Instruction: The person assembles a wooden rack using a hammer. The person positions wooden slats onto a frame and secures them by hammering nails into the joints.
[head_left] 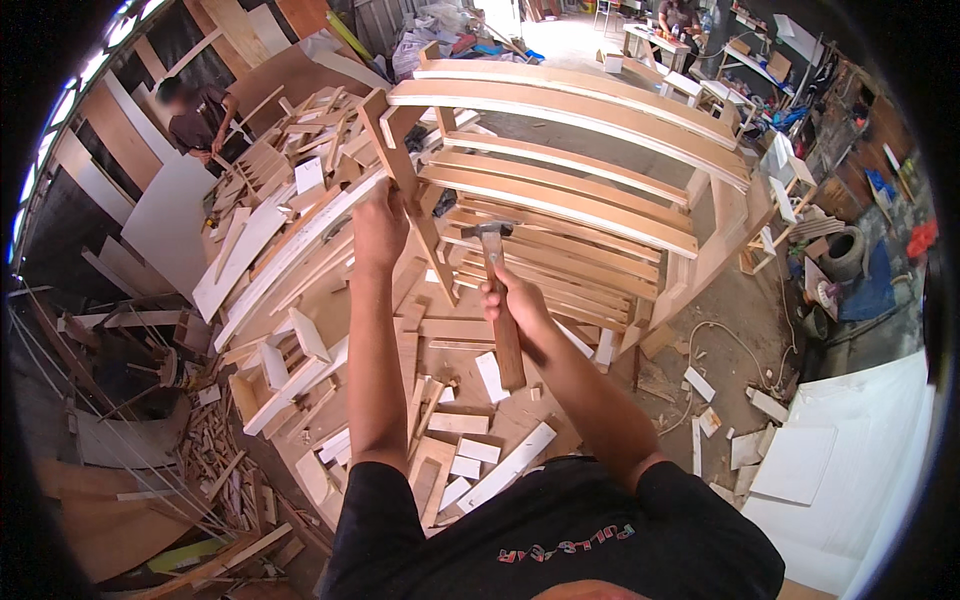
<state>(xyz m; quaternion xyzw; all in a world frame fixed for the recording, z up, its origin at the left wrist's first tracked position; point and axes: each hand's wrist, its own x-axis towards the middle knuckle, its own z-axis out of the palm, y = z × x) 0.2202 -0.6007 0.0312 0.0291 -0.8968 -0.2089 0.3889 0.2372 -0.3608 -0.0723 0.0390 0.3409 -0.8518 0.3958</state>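
Note:
My right hand (517,302) is wrapped round the wooden handle of a claw hammer (509,350), its dark metal head raised in front of the slats. My left hand (380,228) is closed in a fist against the left upright (392,150) of a large slatted wooden frame (560,115). Whatever its fingers pinch or grip is hidden behind the hand. A long white-edged board (290,265) runs from near that fist down to the left. The hammer head is apart from my left hand.
Offcuts and boards (465,425) lie scattered below the frame. Another person (200,125) works by a wood heap at the far left; someone else is at a back table (655,45). A cord (735,335) loops across the floor at right, near white panels (800,465).

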